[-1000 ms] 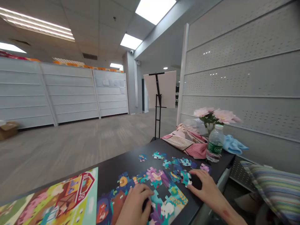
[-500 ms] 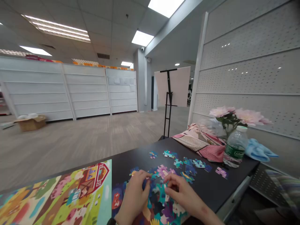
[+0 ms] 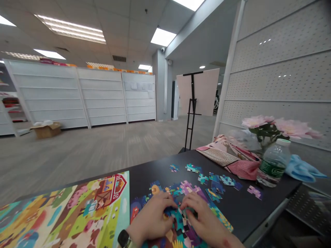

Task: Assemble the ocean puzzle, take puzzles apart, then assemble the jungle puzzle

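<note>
the fingertips (image 3: 168,204) of the left hand (image 3: 151,218) and the fingertips (image 3: 190,204) of the right hand (image 3: 204,222) curl downward and almost meet, bent and close together on the puzzle pieces between them. neither hand is spread flat, but whether either one actually grips a piece cannot be told, because the fingers hide the contact. the two hands sit closer together than they did half a second ago, so the handling has narrowed to one spot. beneath them, at the near edge of the black desk (image 3: 261,203), lies a partly joined jigsaw puzzle (image 3: 216,215) in teal, blue and purple. loose jigsaw pieces (image 3: 218,181) are scattered just beyond it, toward the desk's middle, with one lone piece further right. a smartwatch (image 3: 124,239) circles the left wrist. along the near left edge lies a colourful farm picture box (image 3: 64,206) showing a red barn. at the far right corner stand a plastic water bottle (image 3: 273,164), a blue cloth (image 3: 301,168), patterned pink fabric (image 3: 240,165) and pink artificial flowers (image 3: 280,125). beyond the desk, a black easel (image 3: 191,103) stands on a carpeted floor.
</note>
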### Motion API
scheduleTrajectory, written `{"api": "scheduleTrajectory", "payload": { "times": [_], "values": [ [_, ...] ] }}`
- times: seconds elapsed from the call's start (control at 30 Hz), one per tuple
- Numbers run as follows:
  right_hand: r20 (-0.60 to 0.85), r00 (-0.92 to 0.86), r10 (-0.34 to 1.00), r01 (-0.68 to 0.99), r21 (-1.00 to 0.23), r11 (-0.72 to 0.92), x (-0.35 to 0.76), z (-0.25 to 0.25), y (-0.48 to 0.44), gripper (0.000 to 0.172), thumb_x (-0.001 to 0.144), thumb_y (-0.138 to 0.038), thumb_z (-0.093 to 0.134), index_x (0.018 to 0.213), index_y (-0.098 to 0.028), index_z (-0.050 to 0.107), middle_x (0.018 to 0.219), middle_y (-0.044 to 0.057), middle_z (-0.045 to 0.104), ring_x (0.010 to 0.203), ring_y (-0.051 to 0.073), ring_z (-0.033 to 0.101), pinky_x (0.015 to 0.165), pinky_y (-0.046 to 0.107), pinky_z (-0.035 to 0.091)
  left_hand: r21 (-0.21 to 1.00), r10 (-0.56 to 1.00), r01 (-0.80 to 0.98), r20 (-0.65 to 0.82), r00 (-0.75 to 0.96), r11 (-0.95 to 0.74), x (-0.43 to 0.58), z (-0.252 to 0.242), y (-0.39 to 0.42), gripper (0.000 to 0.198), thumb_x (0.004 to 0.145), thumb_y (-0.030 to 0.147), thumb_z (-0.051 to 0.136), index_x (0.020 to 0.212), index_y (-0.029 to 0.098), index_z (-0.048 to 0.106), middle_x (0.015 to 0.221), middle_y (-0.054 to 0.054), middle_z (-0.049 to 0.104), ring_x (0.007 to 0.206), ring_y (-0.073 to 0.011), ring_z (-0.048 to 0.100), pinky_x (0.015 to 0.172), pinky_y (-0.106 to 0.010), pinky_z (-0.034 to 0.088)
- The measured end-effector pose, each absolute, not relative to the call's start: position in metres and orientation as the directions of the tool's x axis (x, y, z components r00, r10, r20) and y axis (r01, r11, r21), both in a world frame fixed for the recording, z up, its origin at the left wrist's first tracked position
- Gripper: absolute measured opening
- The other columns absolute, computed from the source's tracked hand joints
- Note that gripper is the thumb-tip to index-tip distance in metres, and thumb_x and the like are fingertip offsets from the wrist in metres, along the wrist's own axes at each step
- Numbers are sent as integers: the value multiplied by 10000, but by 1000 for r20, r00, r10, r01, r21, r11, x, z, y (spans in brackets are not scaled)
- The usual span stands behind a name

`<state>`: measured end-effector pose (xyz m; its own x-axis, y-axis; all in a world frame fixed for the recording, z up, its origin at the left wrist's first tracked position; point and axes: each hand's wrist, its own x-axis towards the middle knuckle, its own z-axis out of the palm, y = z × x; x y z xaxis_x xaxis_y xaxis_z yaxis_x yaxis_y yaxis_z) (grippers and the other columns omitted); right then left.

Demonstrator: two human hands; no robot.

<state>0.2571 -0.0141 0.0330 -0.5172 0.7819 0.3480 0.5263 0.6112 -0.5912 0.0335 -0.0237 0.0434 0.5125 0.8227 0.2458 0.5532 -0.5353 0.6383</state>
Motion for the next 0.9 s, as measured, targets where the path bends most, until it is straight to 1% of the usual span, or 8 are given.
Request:
{"api": "scheduleTrajectory", "payload": {
  "times": [0.07,0.17,0.33,0.47,0.53,0.63,0.73,0.9],
  "values": [
    [389,-567,726,504,-533,680,261,35,-21,333,872,-51,463,1032,-239,687,1084,71,699,1069,246,615,960,416,496,635,812,543,252,527,-549,33,42,-23,498,675,22,549,1046,273,767,1116,-12,694,1074,-210,613,997,-316,450],
    [363,-632,684,516,-462,721,265,36,-35,393,834,-60,539,1112,-273,716,1178,67,722,1130,269,609,997,436,489,631,800,534,255,542,-563,33,39,-21,531,657,-9,486,969,290,796,1074,5,713,1065,-195,623,989,-313,453],
    [284,-602,747,615,-432,660,265,37,-49,387,810,-141,653,1144,-313,745,1256,49,732,1173,310,604,1024,475,468,624,808,550,248,535,-555,34,38,-22,494,681,-14,519,947,286,807,1050,10,724,1051,-183,628,970,-294,455],
    [226,-559,797,625,-517,585,261,36,-46,258,799,-196,719,1029,-296,781,1214,45,742,1178,307,588,1025,456,455,618,823,574,233,518,-537,36,40,-24,309,706,89,689,908,291,808,1066,2,691,1050,-201,615,959,-299,452],
    [193,-534,823,640,-544,543,259,36,-42,241,786,-196,738,994,-305,791,1213,33,740,1182,306,576,1026,457,440,619,832,583,235,502,-526,37,39,-24,290,695,97,715,884,297,808,1080,4,675,1054,-201,609,959,-300,445],
    [146,-548,824,680,-496,540,256,38,-37,191,766,-193,758,894,-323,813,1214,5,744,1173,319,566,1008,479,421,630,838,575,255,482,-522,39,35,-22,319,706,51,678,860,299,807,1099,-1,656,1079,-194,600,979,-300,435],
    [144,-592,793,688,-422,591,253,43,-34,136,765,-197,755,707,-308,806,1109,-3,769,1095,297,598,959,451,433,616,854,606,248,458,-504,42,31,-21,337,703,23,674,835,302,808,1155,-11,644,1144,-217,575,1035,-341,408],
    [176,-615,768,639,-459,617,253,50,-16,121,720,-196,770,668,-297,809,997,-6,772,1016,237,664,907,324,468,593,879,653,256,402,-471,45,25,-19,293,704,9,688,830,256,784,1162,-31,657,1150,-233,584,1050,-377,398]
  ]
}}
